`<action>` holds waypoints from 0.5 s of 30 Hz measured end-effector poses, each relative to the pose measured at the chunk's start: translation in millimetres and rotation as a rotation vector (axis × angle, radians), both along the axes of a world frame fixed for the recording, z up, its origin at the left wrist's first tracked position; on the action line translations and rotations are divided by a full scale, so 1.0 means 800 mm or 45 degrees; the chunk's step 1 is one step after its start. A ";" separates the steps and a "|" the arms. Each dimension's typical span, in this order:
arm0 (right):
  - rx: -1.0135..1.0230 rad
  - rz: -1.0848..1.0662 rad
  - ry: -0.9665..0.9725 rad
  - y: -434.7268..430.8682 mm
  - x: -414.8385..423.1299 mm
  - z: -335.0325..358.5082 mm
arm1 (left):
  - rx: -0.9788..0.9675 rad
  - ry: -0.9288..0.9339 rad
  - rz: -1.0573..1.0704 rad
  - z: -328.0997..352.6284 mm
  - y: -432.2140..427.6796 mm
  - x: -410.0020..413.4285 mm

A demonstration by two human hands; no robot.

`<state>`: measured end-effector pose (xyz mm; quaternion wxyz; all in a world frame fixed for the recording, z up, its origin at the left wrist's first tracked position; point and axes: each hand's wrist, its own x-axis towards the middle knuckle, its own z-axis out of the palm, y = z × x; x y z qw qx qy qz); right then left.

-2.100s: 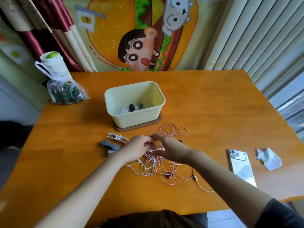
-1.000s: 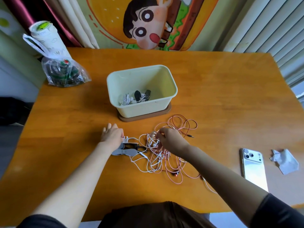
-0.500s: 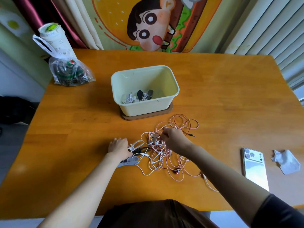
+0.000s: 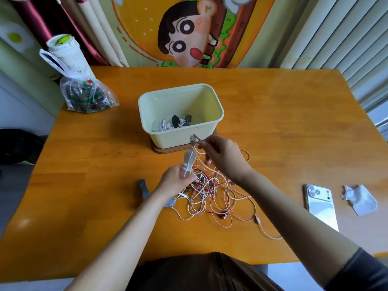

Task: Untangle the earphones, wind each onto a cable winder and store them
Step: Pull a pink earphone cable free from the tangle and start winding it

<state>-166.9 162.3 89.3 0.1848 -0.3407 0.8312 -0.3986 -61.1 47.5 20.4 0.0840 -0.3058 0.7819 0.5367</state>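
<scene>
Gripping a white winder by its lower end, your left hand holds it upright just above the tangle. Your right hand is raised in front of the box, thumb and forefinger pinching the end of a pink cable. Strands run from that pinch down past the winder into the tangle. The tangle of pink, white and red cords lies on the table between your forearms. A grey winder lies flat beside your left wrist. Wound earphones sit in the box. To the right lie a phone and a crumpled tissue. A bag stands at the far left.
</scene>
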 end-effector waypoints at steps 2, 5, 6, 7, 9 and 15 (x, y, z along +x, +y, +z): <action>-0.009 0.054 0.019 -0.005 0.007 0.004 | 0.075 0.076 -0.020 0.020 0.014 -0.006; 0.160 0.144 0.092 0.000 0.010 -0.009 | 0.215 0.131 -0.004 0.041 0.028 -0.011; 0.191 0.145 0.091 0.004 0.009 -0.012 | 0.284 0.120 0.000 0.046 0.029 -0.011; 0.198 0.139 0.085 0.008 0.009 -0.014 | 0.338 0.110 0.000 0.050 0.030 -0.010; 0.188 0.128 0.116 0.014 0.008 -0.013 | 0.392 0.101 -0.023 0.053 0.032 -0.009; 0.154 0.118 0.335 0.025 0.009 -0.010 | 0.369 0.159 0.004 0.058 0.035 -0.008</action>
